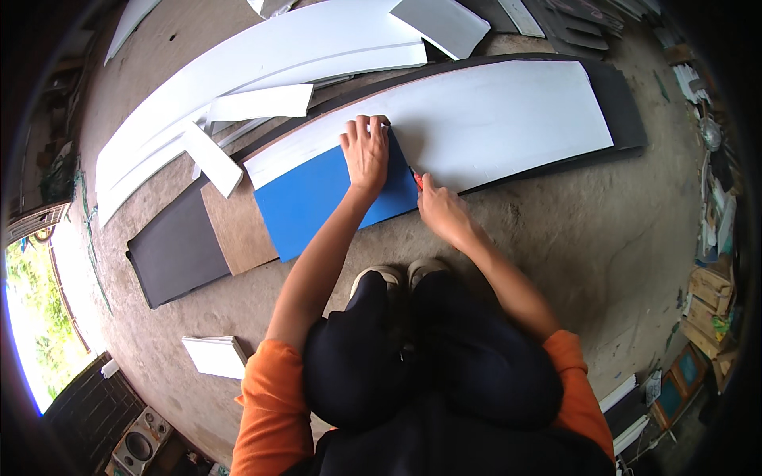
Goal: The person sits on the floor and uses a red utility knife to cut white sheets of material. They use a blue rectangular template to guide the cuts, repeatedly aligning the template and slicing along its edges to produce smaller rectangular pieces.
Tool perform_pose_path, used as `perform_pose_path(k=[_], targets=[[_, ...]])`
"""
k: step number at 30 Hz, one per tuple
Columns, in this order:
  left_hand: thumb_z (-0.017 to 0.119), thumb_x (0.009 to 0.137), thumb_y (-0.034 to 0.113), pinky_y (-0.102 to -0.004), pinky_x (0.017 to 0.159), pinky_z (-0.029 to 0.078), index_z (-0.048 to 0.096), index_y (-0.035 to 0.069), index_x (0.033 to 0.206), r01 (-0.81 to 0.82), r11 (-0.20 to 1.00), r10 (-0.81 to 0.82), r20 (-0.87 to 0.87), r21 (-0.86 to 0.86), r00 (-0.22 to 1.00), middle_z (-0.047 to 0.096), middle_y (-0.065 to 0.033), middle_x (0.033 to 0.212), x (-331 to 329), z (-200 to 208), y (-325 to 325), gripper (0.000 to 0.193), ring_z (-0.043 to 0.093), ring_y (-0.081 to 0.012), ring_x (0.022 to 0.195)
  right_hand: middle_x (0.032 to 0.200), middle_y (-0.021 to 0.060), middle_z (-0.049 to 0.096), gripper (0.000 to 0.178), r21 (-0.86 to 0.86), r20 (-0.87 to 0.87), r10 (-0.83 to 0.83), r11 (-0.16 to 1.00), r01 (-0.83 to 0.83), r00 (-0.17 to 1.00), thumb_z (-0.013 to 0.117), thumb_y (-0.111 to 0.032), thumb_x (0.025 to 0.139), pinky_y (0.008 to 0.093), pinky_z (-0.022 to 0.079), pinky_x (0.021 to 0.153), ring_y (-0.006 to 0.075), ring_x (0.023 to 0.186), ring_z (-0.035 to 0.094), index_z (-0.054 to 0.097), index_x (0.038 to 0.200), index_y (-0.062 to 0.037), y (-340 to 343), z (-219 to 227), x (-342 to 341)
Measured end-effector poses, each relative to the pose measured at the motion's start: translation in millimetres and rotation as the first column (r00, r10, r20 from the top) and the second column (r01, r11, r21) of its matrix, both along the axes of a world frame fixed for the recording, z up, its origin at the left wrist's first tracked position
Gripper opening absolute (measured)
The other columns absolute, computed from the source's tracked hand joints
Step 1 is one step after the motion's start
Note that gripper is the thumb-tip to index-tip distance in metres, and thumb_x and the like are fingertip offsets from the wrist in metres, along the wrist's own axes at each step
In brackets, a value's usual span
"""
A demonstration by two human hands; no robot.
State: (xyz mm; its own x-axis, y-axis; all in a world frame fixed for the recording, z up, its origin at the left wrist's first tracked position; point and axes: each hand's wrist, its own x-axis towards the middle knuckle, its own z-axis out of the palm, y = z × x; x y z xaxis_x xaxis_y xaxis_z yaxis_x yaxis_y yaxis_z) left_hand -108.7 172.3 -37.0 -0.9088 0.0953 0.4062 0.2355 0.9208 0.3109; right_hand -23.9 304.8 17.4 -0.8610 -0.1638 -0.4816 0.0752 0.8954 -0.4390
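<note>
under left hand (365, 156), plain blue board (308, 200)

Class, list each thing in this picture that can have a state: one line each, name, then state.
Left hand: spread over the blue panel's far edge
Right hand: closed around the red tool
Red tool: gripped, beside the blue panel's right edge
Blue panel: flat, overlapping the white sheet
White sheet: flat, partly covered
Brown board: flat, partly covered

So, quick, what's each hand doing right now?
Left hand: open, resting on the blue panel.
Right hand: closed, holding a red tool by the panel's edge.
</note>
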Motion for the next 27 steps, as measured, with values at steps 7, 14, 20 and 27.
perform_pose_path(k=[7,14,20,27], targets=[[0.062,0.071,0.01,-0.0394,0.071,0.044,0.051,0.006,0.101,0.247,0.969,-0.246,0.136,0.009,0.96,0.051,-0.0098,0.095,12.4,19.1,-9.2,0.032,0.052,-0.0282,0.083,0.071,0.0293,0.058,0.032,-0.024,-0.016,-0.011,1.0,0.011,1.0,0.041,-0.018,0.087,0.0499,0.048,0.063,0.0442,0.072,0.058,0.037,0.105,0.0081,1.0,2.7,0.2],[0.079,0.051,0.046,-0.0453,0.1,0.03,0.032,-0.007,0.128,0.432,0.902,-0.391,0.451,0.011,0.803,0.022,-0.0216,0.138,45.6,35.1,-26.8,0.104,0.024,-0.0352,0.126,0.071,0.03,0.057,0.027,-0.057,-0.052,-0.05,0.997,0.047,0.997,0.041,-0.017,0.086,0.0512,0.047,0.064,0.0453,0.073,0.058,0.039,0.099,0.0065,0.7,1.6,0.2],[0.08,0.048,0.048,-0.0498,0.102,0.023,0.03,-0.007,0.128,0.392,0.92,-0.337,0.448,-0.033,0.828,0.022,-0.0229,0.137,51.7,36.2,-17.9,0.109,0.023,-0.0373,0.125,0.074,0.0275,0.059,0.024,-0.045,-0.079,-0.05,0.998,0.047,0.996,0.042,-0.018,0.086,0.0499,0.048,0.067,0.0436,0.075,0.059,0.04,0.097,0.0031,-1.2,-5.0,1.0],[0.082,0.044,0.044,-0.0568,0.1,0.023,0.025,-0.006,0.131,0.347,0.935,-0.267,0.496,-0.076,0.826,0.019,-0.0208,0.139,56.0,37.0,-12.7,0.115,0.022,-0.0357,0.126,0.074,0.0263,0.06,0.024,0.041,0.012,-0.045,0.998,0.044,0.999,0.046,-0.017,0.084,0.0514,0.047,0.066,0.0441,0.075,0.059,0.038,0.097,0.0005,1.4,4.6,30.8]])
